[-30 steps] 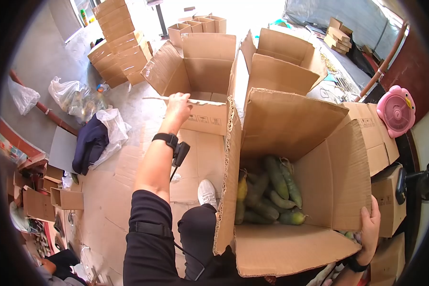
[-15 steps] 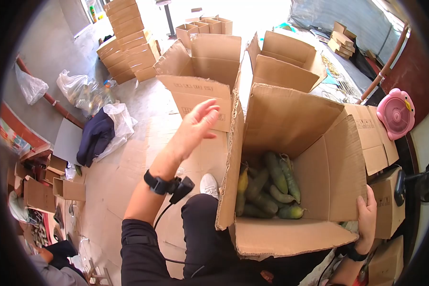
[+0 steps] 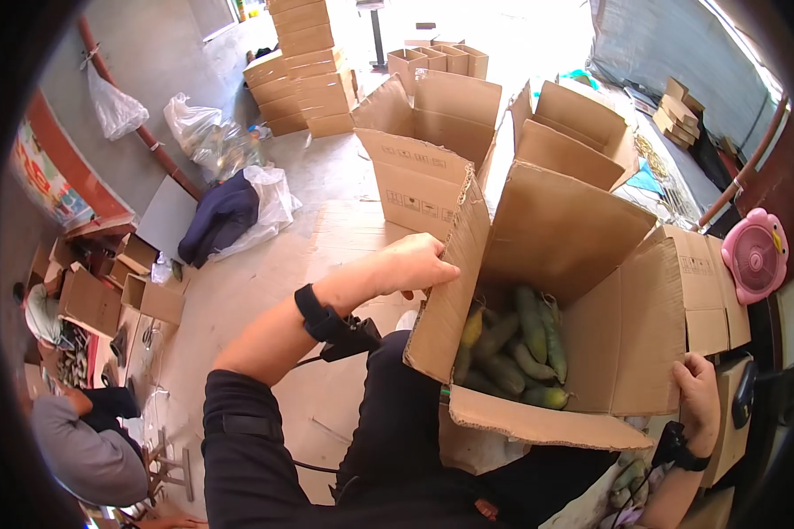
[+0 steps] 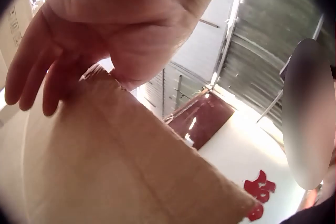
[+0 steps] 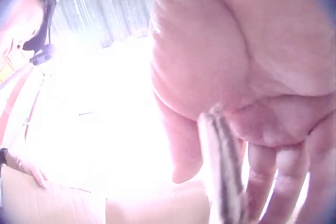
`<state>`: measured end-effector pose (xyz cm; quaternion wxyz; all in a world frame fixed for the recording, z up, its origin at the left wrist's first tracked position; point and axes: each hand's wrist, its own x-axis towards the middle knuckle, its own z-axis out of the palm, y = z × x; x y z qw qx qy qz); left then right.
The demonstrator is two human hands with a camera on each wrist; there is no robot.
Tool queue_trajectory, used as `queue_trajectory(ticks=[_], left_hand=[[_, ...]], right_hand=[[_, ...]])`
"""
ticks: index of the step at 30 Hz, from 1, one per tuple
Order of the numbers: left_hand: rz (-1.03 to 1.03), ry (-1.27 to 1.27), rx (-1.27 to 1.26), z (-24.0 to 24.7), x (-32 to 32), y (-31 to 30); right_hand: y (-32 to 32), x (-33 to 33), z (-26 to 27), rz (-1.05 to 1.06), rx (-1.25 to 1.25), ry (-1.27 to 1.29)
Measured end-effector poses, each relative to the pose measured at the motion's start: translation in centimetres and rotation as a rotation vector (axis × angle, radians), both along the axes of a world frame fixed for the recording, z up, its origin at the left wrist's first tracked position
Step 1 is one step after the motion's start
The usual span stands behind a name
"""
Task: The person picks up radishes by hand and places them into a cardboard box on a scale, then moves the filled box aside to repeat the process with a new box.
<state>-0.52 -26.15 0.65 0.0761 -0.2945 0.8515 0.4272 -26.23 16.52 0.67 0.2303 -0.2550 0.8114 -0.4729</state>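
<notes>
A large open cardboard box (image 3: pixel 591 335) holds several green gourds (image 3: pixel 531 339) and a yellowish one, low inside it. My left hand (image 3: pixel 419 264) grips the upper edge of its left flap; in the left wrist view the thumb and fingers of the hand (image 4: pixel 105 29) lie on either side of the flap (image 4: pixel 121 150). At the box's right side, my right hand (image 3: pixel 699 397) holds the edge of the right flap. The right wrist view shows that hand (image 5: pixel 252 77) with the flap's edge (image 5: pixel 223 166) between thumb and fingers.
Two more open boxes (image 3: pixel 454 110) stand beyond. Stacked cartons (image 3: pixel 313 70) are at the back left, near a dark cloth (image 3: pixel 220 216) and plastic bags. A pink fan (image 3: pixel 757 256) stands at the right. Another person (image 3: pixel 88 445) sits at the lower left.
My left hand has let go of the farther box's flap and come back to the near box's left flap. The view has turned left. My right hand stays at the right flap.
</notes>
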Motion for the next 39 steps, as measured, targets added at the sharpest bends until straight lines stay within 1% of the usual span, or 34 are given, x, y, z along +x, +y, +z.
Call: queue_trajectory(ticks=[2, 4, 6, 8, 10, 12, 13, 15, 16, 18, 20, 21, 22, 23, 24, 26, 27, 28, 30, 32, 33, 34, 35, 37, 39], left_hand=[[0.041, -0.059, 0.017, -0.7, -0.2, -0.4], [0.064, -0.055, 0.054, -0.6, -0.2, -0.3], [0.079, -0.052, 0.09, -0.8, -0.4, -0.2], [0.088, 0.115, 0.093, -1.8, -0.5, -0.2], [0.09, 0.165, 0.132, -2.3, -0.6, -0.5], [0.097, 0.22, 0.171, -2.5, -0.7, -1.1], [0.105, 0.229, 0.179, -2.6, -0.8, -1.7], [0.114, 0.244, 0.189, -2.5, -1.1, -3.2], [0.127, 0.281, 0.211, -2.5, -1.3, -4.1], [0.145, 0.324, 0.236, -2.7, -1.6, -6.0], [0.166, 0.375, 0.264, -2.8, -1.6, -8.0], [0.154, 0.355, 0.21, -2.3, -1.3, -9.1], [0.162, 0.357, 0.215, -2.0, -1.0, -10.2], [0.2, 0.416, 0.229, -1.6, -0.4, -11.2], [0.243, 0.474, 0.243, -0.7, 0.4, -11.8], [0.277, 0.446, 0.187, 1.5, 2.2, -13.3], [0.278, 0.455, 0.161, 2.3, 3.2, -14.3], [0.279, 0.524, 0.144, 2.8, 4.5, -15.2], [0.348, 0.55, 0.083, 4.4, 7.9, -16.1], [0.389, 0.536, 0.022, 5.7, 11.6, -16.4], [0.442, 0.532, -0.04, 5.9, 13.6, -16.4], [0.46, 0.527, -0.045, 6.1, 15.7, -16.0], [0.507, 0.533, -0.044, 6.4, 17.9, -15.0], [0.568, 0.535, -0.051, 6.2, 22.3, -13.3], [0.673, 0.481, -0.17, 5.1, 26.6, -11.8]], right_hand=[[-0.4, -1.4, 0.5, -0.046, 0.217, -0.022], [-2.4, -1.4, 1.0, -0.065, 0.268, 0.029], [-3.5, -2.1, -0.1, 0.022, 0.322, 0.169], [-4.9, -1.7, 0.1, 0.011, 0.302, 0.184], [-5.4, -1.8, 0.1, -0.001, 0.287, 0.204], [-5.9, -2.4, 0.2, 0.03, 0.281, 0.129], [-6.3, -2.6, 0.4, 0.033, 0.286, 0.134], [-8.1, -3.0, 1.7, 0.062, 0.206, 0.064], [-8.8, -3.4, 2.1, 0.064, 0.207, 0.071], [-11.1, -3.9, 3.6, 0.094, 0.238, 0.136], [-13.5, -2.9, 6.1, 0.081, 0.241, 0.127], [-14.6, -2.9, 6.9, 0.097, 0.266, 0.151], [-15.7, -2.8, 7.6, 0.115, 0.292, 0.173], [-16.7, -2.9, 8.2, 0.149, 0.278, 0.199], [-17.8, -3.5, 8.0, 0.192, 0.187, 0.28], [-20.1, -3.3, 10.1, 0.219, 0.257, 0.291], [-21.5, -2.4, 10.7, 0.247, 0.181, 0.28], [-22.7, -2.0, 11.4, 0.264, 0.2, 0.298], [-25.3, 1.1, 12.6, 0.273, 0.11, 0.254], [-27.6, 3.0, 12.9, 0.32, 0.097, 0.225], [-28.8, 3.7, 12.8, 0.389, 0.077, 0.248], [-29.9, 4.3, 12.7, 0.458, 0.052, 0.271], [-31.0, 4.6, 12.1, 0.466, 0.047, 0.363], [-33.5, 8.1, 11.5, 0.519, 0.018, 0.404], [-35.8, 10.8, 10.2, 0.6, -0.03, 0.477]])
